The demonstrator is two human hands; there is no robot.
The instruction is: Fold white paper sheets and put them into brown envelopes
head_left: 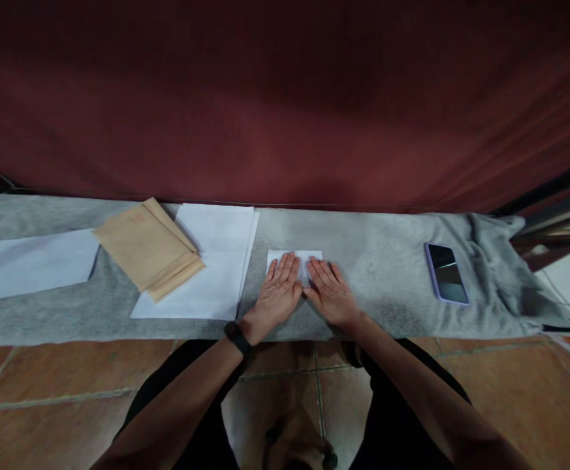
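Observation:
A small folded white paper point(309, 256) lies on the grey cloth point(377, 261) in front of me. My left hand point(278, 292) lies flat on its left part, fingers stretched out. My right hand point(331, 292) lies flat on its right part, fingers also stretched out. The two hands touch at the thumbs. A black band is on my left wrist. Most of the paper is hidden under my hands.
A stack of white sheets point(216, 261) lies left of my hands, with several brown envelopes point(147, 248) on it. Another white sheet point(34, 264) lies at far left. A phone point(446, 273) lies face up at right. A dark red curtain hangs behind. Tiled floor below.

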